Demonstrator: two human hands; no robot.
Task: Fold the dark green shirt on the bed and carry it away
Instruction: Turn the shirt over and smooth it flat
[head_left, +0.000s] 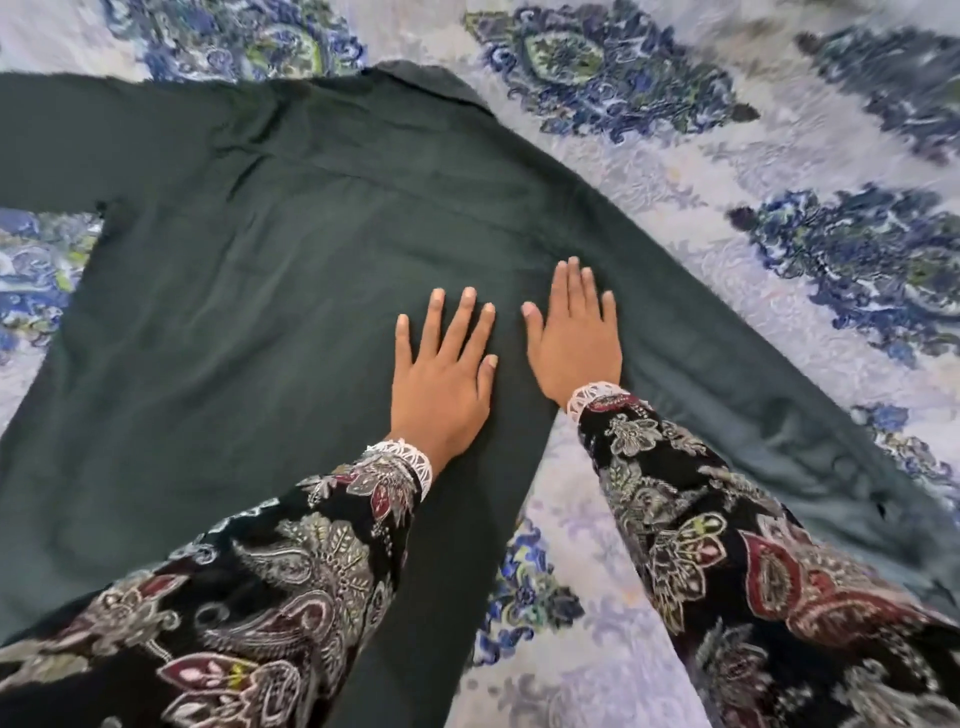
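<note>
Hands: our left hand (441, 374) and right hand (574, 338) lie flat with straight fingers, side by side, pressing the cloth and grasping nothing.
Shirt: the dark green shirt (260, 249) lies spread back-up on the bed, collar far, sleeves out.
Advice: we should smooth outward before the first fold.
Surface: a bedspread (727, 218) with blue paisley.
Room: not visible.

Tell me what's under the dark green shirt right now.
The dark green shirt lies spread flat on the patterned bedspread, with the left hand and right hand pressing on top. Anything beneath the fabric is hidden.
</note>
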